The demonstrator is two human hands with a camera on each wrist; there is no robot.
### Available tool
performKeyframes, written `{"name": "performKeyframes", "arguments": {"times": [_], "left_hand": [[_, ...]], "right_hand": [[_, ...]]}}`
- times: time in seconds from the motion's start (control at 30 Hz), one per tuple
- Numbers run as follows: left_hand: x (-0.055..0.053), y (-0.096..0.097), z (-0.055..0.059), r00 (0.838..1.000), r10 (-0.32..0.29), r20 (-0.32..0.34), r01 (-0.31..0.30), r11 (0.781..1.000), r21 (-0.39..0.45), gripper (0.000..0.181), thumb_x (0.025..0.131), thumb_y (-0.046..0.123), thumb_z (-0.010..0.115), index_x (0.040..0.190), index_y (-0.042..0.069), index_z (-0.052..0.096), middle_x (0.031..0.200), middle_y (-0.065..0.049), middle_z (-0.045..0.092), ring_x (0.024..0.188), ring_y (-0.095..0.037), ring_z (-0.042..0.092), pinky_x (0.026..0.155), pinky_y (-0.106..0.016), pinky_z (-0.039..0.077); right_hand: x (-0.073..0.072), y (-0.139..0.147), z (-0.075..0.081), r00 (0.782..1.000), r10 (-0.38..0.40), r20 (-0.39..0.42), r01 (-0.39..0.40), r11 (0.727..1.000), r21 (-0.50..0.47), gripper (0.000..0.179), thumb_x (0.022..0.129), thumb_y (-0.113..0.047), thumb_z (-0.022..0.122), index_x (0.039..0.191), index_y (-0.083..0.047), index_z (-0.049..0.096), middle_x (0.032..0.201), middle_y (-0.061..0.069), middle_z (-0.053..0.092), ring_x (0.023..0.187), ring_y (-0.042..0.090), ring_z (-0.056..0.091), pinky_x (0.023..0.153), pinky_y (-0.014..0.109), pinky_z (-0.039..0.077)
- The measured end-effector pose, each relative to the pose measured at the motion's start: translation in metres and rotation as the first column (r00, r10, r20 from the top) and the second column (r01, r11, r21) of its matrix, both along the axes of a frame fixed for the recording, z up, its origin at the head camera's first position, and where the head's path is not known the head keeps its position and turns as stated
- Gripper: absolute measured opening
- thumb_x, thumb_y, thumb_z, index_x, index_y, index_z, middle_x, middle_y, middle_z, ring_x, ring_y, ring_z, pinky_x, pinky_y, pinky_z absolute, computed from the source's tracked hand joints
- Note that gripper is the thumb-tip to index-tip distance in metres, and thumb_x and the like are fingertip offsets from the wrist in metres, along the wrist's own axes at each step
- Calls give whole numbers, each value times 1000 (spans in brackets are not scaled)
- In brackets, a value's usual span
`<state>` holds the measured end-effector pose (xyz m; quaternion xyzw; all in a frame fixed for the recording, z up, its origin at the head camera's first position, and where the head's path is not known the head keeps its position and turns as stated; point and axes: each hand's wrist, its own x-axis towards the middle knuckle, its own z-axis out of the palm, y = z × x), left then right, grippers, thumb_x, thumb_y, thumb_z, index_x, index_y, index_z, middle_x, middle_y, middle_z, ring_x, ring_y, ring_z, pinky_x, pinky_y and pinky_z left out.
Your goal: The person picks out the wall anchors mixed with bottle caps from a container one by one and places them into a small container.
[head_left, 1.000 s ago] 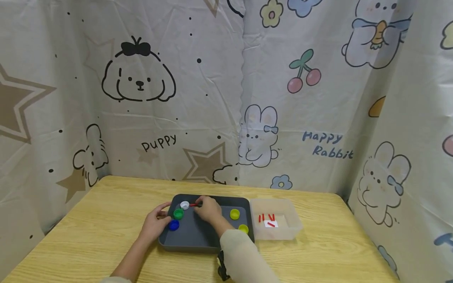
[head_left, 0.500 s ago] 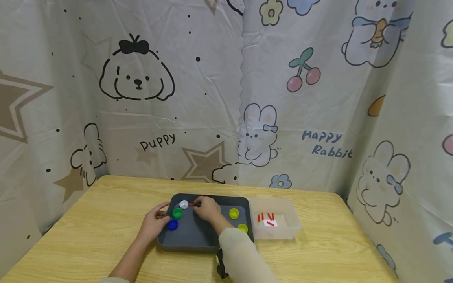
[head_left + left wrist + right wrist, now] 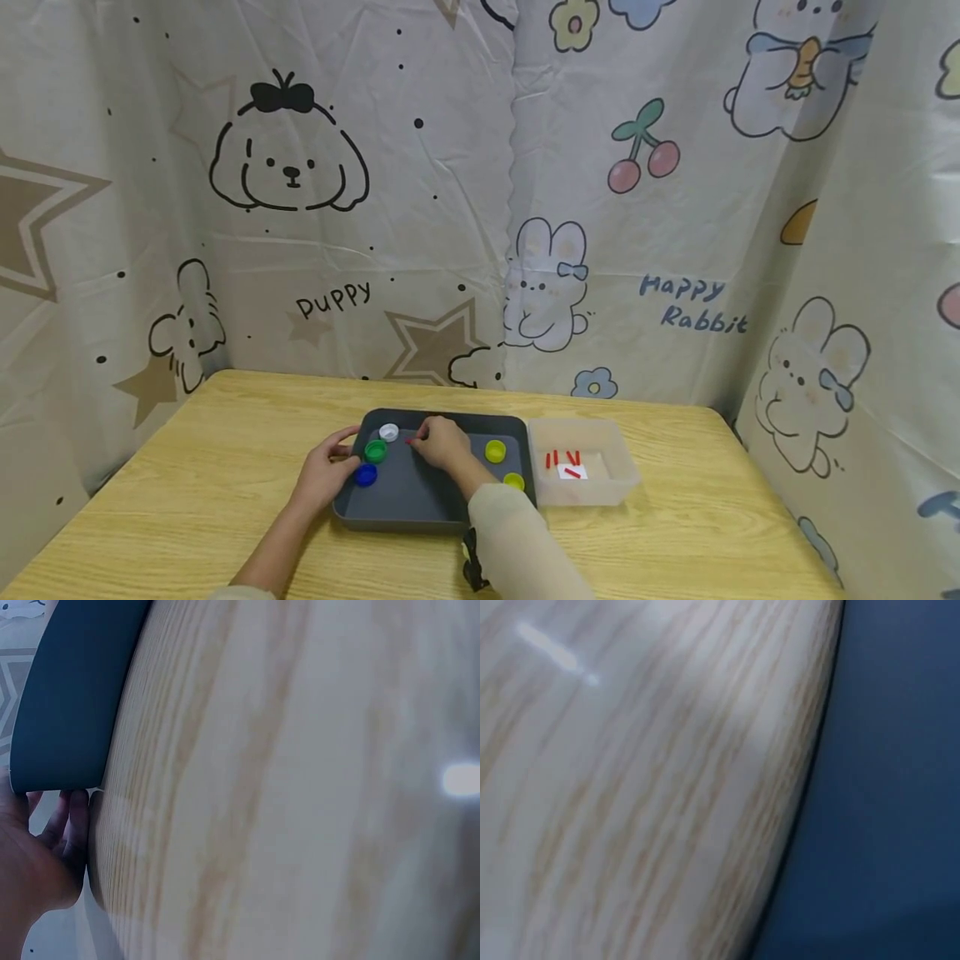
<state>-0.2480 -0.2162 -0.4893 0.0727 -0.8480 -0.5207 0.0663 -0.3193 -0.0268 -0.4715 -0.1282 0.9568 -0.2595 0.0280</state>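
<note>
My left hand (image 3: 324, 475) holds the left rim of a dark grey tray (image 3: 412, 504), thumb at the rim and fingers along the outer side. The left wrist view shows that hand (image 3: 46, 862) against the tray's end wall (image 3: 75, 697). Inside the tray, my right hand (image 3: 444, 446) pinches a small red stick (image 3: 410, 442); only its tip shows past the fingers. Left of the stick lie a white bottle cap (image 3: 388, 432), a green cap (image 3: 376, 452) and a blue cap (image 3: 366, 475). The right wrist view shows no hand, only wood grain and the tray's side.
Two yellow caps (image 3: 495, 452) lie in the tray's right part, one partly behind the sleeve. Against the tray's right side stands a translucent plastic box (image 3: 585, 493) with several red sticks (image 3: 573, 458) and a white paper piece. A printed curtain hangs behind the wooden table (image 3: 675, 533).
The red stick's tip has shifted slightly right and nearer to me, away from the white cap, and less of it shows. My left hand keeps its hold on the tray.
</note>
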Motion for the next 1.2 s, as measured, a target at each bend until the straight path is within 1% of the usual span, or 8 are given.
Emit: {"name": "performKeyframes", "arguments": {"times": [0.13,0.23,0.4,0.53,0.63,0.7,0.93,1.2], "left_hand": [[0,2,0,1000,-2,-2,2,1000,-1,49,84,6,58,132,8,52,112,-23,60,100,-30,60,81,-39,49],[0,3,-1,1000,-2,-6,2,1000,2,49,83,6,59,132,8,52,111,-23,60,99,-30,60,81,-38,49],[0,3,-2,1000,-3,-4,3,1000,-3,49,83,7,59,132,8,52,111,-22,60,101,-30,60,81,-38,48],[-1,1,-3,1000,-1,-9,1,1000,-10,49,83,7,59,132,8,52,110,-23,60,101,-31,59,80,-36,48],[0,0,-3,1000,-3,-10,3,1000,-16,49,84,6,59,132,7,52,111,-24,60,102,-32,59,81,-36,48],[1,0,-2,1000,-6,-8,6,1000,-21,49,84,6,59,132,7,51,111,-24,60,103,-32,58,82,-37,47],[2,0,-2,1000,-14,-6,13,999,-31,49,86,8,59,134,6,50,111,-24,59,103,-33,58,83,-41,47],[0,0,-1,1000,-27,-11,27,999,-31,49,86,8,59,134,6,49,112,-26,58,103,-34,58,82,-41,48]], "right_hand": [[-1,7,-4,1000,-11,-15,10,998,-55,14,84,-29,68,78,-16,65,75,-6,62,64,8,50,57,25,39],[-1,14,-5,1000,-12,-9,11,993,-120,14,83,-27,68,78,-14,65,76,-4,62,64,8,50,58,25,40],[2,25,-3,1000,0,15,4,970,-244,16,84,-26,68,79,-11,66,74,-2,64,62,8,51,57,23,42],[5,34,2,1000,22,-19,-27,949,-315,17,85,-23,67,79,-8,68,75,2,66,63,8,52,58,24,44],[7,39,5,999,34,-36,-45,937,-346,16,85,-21,67,80,-6,69,77,4,67,64,8,52,60,24,44],[8,42,7,999,34,-27,-41,929,-368,16,85,-20,67,81,-5,70,77,5,68,64,8,51,60,24,44],[12,53,20,997,25,75,10,900,-437,18,86,-25,66,86,-8,70,79,1,64,67,10,51,60,26,42],[16,68,36,995,42,89,6,876,-483,20,85,-29,67,89,-9,70,83,1,63,70,12,52,61,27,43]]}}
